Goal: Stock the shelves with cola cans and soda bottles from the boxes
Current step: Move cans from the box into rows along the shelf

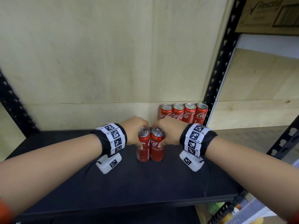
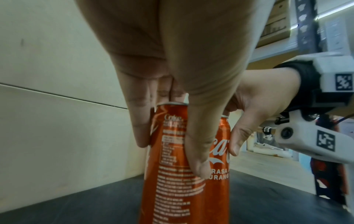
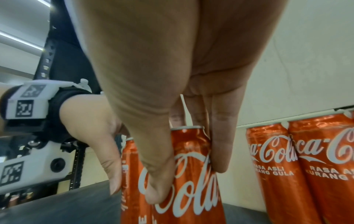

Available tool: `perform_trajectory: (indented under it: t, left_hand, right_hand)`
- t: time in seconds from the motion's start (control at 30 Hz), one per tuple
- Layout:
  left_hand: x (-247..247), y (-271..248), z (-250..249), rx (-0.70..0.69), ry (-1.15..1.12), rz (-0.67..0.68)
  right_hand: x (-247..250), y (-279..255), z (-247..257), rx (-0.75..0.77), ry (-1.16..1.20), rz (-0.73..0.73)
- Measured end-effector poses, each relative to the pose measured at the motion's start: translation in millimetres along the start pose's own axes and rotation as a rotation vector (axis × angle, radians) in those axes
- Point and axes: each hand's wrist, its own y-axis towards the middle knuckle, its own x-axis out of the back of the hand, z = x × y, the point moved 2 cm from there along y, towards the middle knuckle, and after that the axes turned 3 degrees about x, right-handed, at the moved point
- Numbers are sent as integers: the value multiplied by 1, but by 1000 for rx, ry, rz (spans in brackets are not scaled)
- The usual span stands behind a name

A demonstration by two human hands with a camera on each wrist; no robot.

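Two red cola cans stand upright and touching in the middle of the black shelf board (image 1: pixel 145 183). My left hand (image 1: pixel 137 131) grips the left can (image 1: pixel 143 146) from above, thumb on its front and fingers behind; the left wrist view shows this can (image 2: pixel 172 181) pinched the same way. From above, my right hand (image 1: pixel 168 131) holds the right can (image 1: pixel 157 147), and in the right wrist view its thumb lies across the logo of that can (image 3: pixel 193 151). Several more cola cans (image 1: pixel 183 113) stand in a row against the back wall at the right.
A black perforated upright (image 1: pixel 221 62) runs just right of the can row, and another stands at the far left (image 1: pixel 14 101). A cardboard box (image 1: pixel 268 13) sits on the neighbouring rack, top right. Bare shelf board lies left of the held cans.
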Motion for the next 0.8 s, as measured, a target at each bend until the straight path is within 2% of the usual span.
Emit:
perform_trajectory:
  t: [0.43, 0.63, 0.8]
  left_hand:
    - [13, 50, 6, 89, 126, -82]
    - [9, 59, 14, 76, 182, -183]
    - [2, 70, 20, 60, 202, -211]
  right_hand:
    - [10, 41, -17, -150, -44, -117]
    - [6, 50, -18, -171, -94, -187]
    - [0, 58, -24, -170, -182, -244]
